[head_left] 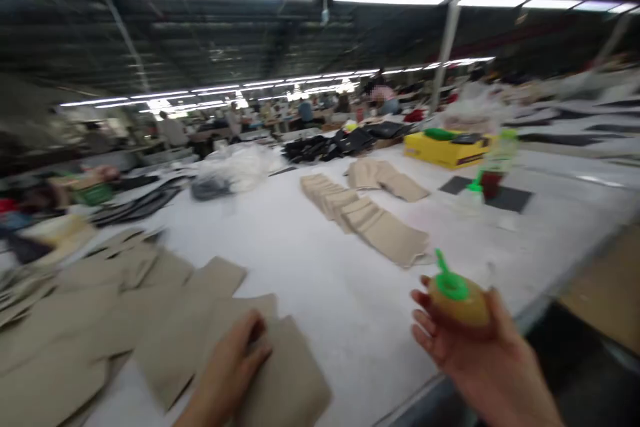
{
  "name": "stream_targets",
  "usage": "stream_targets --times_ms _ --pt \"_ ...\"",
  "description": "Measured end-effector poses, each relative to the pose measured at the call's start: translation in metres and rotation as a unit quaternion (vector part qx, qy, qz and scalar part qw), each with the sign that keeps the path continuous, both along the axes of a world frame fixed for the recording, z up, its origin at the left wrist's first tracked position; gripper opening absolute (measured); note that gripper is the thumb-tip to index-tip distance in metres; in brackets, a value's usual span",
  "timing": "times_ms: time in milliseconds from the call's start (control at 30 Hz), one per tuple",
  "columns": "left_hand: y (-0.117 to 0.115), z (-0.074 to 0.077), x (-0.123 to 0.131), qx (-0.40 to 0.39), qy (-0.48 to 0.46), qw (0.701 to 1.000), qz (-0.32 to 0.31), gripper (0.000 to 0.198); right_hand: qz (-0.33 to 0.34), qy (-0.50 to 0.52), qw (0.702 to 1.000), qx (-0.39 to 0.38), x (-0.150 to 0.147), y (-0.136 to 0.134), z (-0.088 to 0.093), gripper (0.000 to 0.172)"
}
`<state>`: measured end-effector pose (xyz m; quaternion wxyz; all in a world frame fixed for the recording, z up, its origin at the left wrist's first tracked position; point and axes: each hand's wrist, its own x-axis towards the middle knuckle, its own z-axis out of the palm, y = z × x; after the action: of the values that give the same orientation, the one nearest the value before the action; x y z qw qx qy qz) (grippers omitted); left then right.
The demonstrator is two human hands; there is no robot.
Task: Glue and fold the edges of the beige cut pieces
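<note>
My right hand point(455, 333) is wrapped around a squeeze bottle point(465, 307) with a bright green nozzle cap and yellowish-brown contents, held above the table's front edge. Down at the left, my left hand point(237, 360) has its thumb and fingers curled together on a flat grey-beige cut piece point(290, 373); motion blur softens the fingertips. Around and beyond that hand, many similar cut pieces point(175, 307) lie overlapping. Further off, a fanned row of lighter beige pieces point(370, 217) runs across the white table point(250, 227).
A yellow box point(445, 150) stands at the back right, with a clear bottle point(500, 153) and a small green-capped bottle point(473, 197) near it. Black pieces point(345, 141) and a clear plastic bag point(245, 167) lie further back. People work in the background.
</note>
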<state>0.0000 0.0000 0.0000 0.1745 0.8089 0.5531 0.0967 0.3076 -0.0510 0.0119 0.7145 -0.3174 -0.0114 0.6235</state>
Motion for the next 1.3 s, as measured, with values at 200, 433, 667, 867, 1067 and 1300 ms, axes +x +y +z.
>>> stream_targets --times_ms 200,433,667,867,1067,1300 --pt "0.008 -0.004 -0.005 -0.061 -0.074 0.993 0.061 0.030 -0.014 -0.081 0.994 -0.071 -0.011 0.015 -0.007 0.051" --pt "0.020 0.027 0.025 -0.003 -0.015 0.995 -0.096 0.028 0.007 -0.086 0.993 -0.075 -0.016 0.018 -0.002 0.051" --pt "-0.005 0.064 0.061 0.317 0.091 0.928 -0.173 0.018 -0.020 -0.096 0.994 -0.055 -0.005 0.020 0.004 0.055" --pt "-0.033 -0.030 0.082 0.393 0.063 0.895 -0.204 0.013 -0.037 -0.074 0.994 -0.068 0.003 0.016 0.000 0.049" --pt "-0.020 -0.009 0.065 0.127 0.131 0.976 -0.119 0.035 -0.004 -0.065 0.997 -0.040 0.008 0.008 -0.009 0.048" --pt "0.001 0.013 0.049 0.013 0.204 0.968 -0.144 0.026 -0.019 -0.095 0.994 -0.054 0.010 0.003 -0.009 0.050"
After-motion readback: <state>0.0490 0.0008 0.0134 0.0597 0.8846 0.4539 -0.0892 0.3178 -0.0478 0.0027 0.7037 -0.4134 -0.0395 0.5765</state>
